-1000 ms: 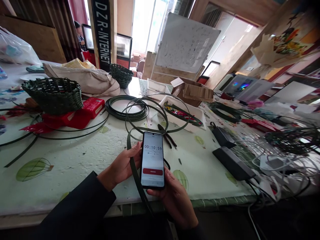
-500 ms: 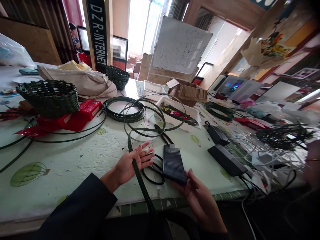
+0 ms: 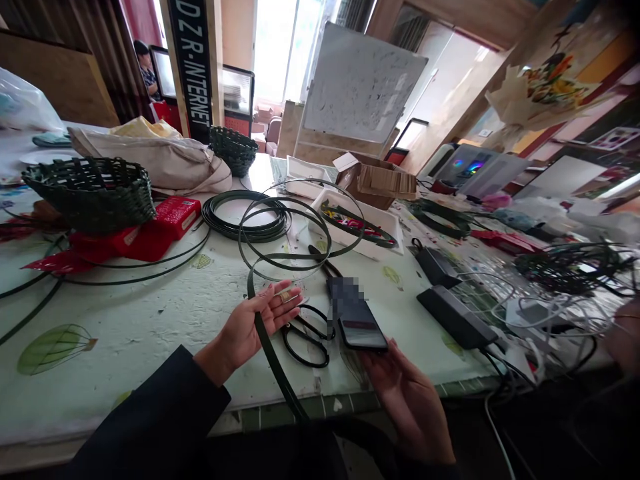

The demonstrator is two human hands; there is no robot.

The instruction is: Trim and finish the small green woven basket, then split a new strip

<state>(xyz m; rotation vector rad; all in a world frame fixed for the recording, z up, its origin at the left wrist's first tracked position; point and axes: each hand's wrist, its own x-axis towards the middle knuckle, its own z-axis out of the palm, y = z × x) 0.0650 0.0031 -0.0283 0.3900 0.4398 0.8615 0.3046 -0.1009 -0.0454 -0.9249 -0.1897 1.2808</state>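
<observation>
My left hand (image 3: pixel 255 323) lies palm up above the table, its fingers stretched out, a ring on one of them. A flat dark green strip (image 3: pixel 273 360) runs across this hand by the thumb and drops toward my lap. My right hand (image 3: pixel 407 393) grips the lower end of a black smartphone (image 3: pixel 364 325), screen up and tilted; part of the screen is pixelated. Between my hands, black-handled scissors (image 3: pixel 306 361) rest on the tablecloth. Beyond them, the strip rises into loose loops (image 3: pixel 327 233) beside a coil of green strip (image 3: pixel 213 217).
Green woven baskets (image 3: pixel 90 200) (image 3: pixel 233 150) stand at the left and back, near a red box (image 3: pixel 175 227). A white tray (image 3: pixel 395 233) holds coloured items. Black adapters (image 3: pixel 453 320) and tangled white cables (image 3: pixel 520 313) lie at right. A person (image 3: pixel 146 70) is in the far background.
The smartphone and my right hand have shifted slightly right, and more of the scissors shows. My left hand has moved a little left, with the strip shifting along. The screen now shows a lighter area.
</observation>
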